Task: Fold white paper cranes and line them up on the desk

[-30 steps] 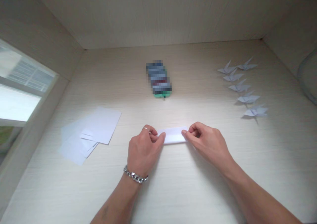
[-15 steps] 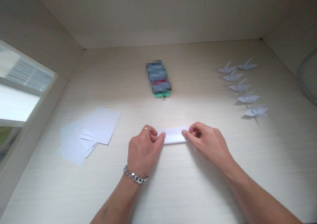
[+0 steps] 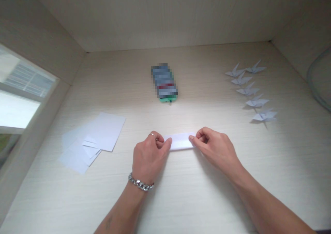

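A narrow folded strip of white paper (image 3: 180, 141) lies flat on the pale wooden desk (image 3: 181, 199) in front of me. My left hand (image 3: 148, 156), with a ring and a chain bracelet, pinches the strip's left end between thumb and fingers. The strip's right end is pinched by my right hand (image 3: 216, 148), fingers curled. Both hands rest on the desk and press the paper down.
A loose pile of white paper sheets (image 3: 93, 137) lies to the left. Several folded paper cranes (image 3: 250, 89) stand in a row at the right. A blurred phone in a green case (image 3: 163, 82) lies further back. Wooden walls enclose the desk; a window is at left.
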The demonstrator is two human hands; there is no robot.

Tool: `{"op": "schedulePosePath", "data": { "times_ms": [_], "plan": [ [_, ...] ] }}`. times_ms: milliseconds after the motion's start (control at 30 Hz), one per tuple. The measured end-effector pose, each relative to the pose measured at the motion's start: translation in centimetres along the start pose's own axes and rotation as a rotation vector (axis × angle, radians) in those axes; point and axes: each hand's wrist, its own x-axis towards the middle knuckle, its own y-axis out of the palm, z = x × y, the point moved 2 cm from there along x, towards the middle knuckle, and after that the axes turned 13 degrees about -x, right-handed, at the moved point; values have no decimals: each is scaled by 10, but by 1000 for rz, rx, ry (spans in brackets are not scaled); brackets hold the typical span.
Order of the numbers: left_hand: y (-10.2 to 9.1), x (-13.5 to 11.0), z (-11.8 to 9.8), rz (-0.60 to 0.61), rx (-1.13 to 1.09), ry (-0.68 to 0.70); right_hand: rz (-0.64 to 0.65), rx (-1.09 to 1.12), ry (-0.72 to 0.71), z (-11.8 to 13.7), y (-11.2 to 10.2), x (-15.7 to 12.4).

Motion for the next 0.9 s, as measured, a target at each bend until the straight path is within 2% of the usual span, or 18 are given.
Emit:
{"op": "schedulePosePath", "data": {
  "times_ms": [233,600,900],
  "plan": [
    [1,0,1,-10,26,24,7,6,18,1,-1,-1],
    [4,-4,1,-47,77,151,-18,-52,15,4,-3,0],
    [3,-4,0,-22,89,128,-15,-46,0,4,-4,1]
  ]
}}
